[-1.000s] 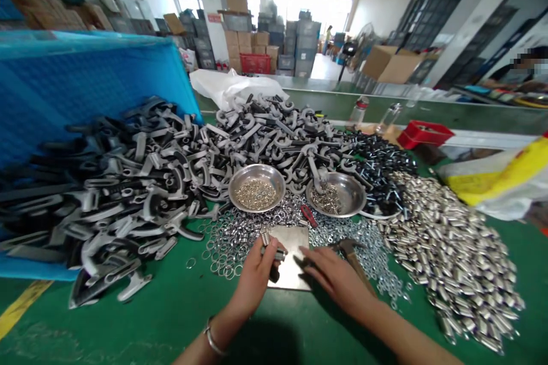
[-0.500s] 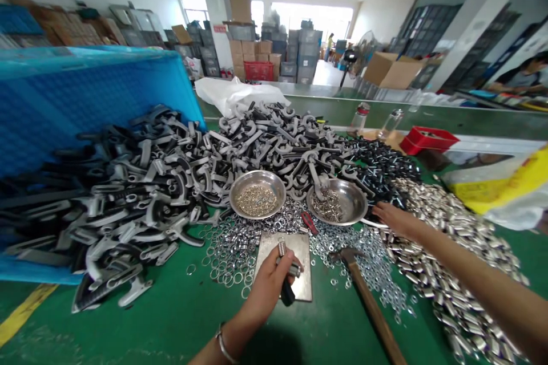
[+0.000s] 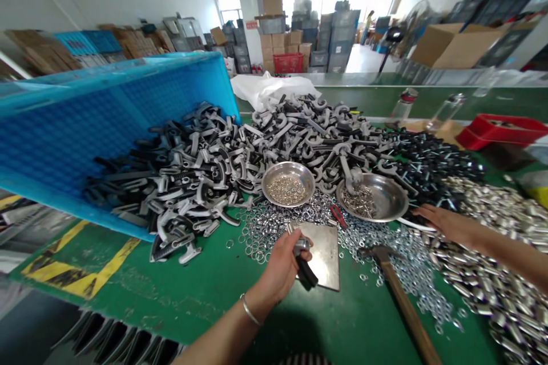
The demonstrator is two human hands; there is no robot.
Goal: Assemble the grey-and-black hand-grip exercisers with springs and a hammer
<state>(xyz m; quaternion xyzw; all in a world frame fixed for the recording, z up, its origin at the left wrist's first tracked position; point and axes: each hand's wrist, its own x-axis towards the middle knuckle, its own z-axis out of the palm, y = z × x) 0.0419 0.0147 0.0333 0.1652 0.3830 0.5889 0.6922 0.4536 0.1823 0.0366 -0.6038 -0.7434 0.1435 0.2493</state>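
Observation:
My left hand [image 3: 280,262] is closed around a black-handled metal part [image 3: 306,268], with a silver cylinder and a spring-like coil near the fingers. It is held over the left side of a flat metal plate [image 3: 327,256]. My right hand [image 3: 447,223] reaches to the near edge of a pile of black bolts [image 3: 428,162], fingers stretched out, fingertips partly hidden among dark parts. Just beside those fingertips lies a pale curved strip [image 3: 417,224]. Two steel bowls stand beyond the plate: one bowl [image 3: 288,166] with tiny brass-coloured pieces, another bowl [image 3: 391,199] with small pins.
A hammer [image 3: 405,302] lies right of the plate, near loose nuts [image 3: 411,268] and a red-handled tool [image 3: 338,217]. Silver sleeves [image 3: 492,274] spread at the right. Grey-and-black handles [image 3: 214,171] spill from a blue crate [image 3: 55,142]. A red tray [image 3: 500,131] stands at back right.
The view has swung left, so the table's things sit further right. My left hand still grips the part, whose black handle now points more to the right. My right hand stays by the black bolts.

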